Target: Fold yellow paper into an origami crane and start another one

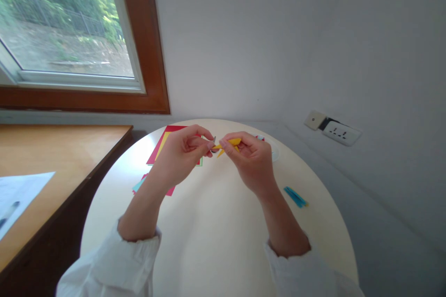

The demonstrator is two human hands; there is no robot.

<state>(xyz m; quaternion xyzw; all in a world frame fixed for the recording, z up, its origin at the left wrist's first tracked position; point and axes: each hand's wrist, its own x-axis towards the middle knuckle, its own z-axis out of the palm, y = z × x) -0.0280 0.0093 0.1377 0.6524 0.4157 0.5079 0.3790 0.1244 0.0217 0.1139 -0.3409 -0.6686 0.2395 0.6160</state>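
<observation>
Both hands are raised over a round cream table (216, 236). My right hand (249, 160) pinches a small folded piece of yellow paper (228, 145), with its points sticking out toward the left. My left hand (183, 153) is closed in a pinch at the yellow paper's left tip, fingertips meeting those of the right hand. Behind my left hand lies a stack of coloured paper sheets (163, 141), red on the outside with yellow and green edges showing.
A folded blue paper piece (295, 196) lies on the table right of my right wrist. Pink and teal scraps (141, 184) lie by my left forearm. A wooden desk (52, 158) with a white sheet (17, 197) adjoins at left. A wall socket (339, 132) sits at right.
</observation>
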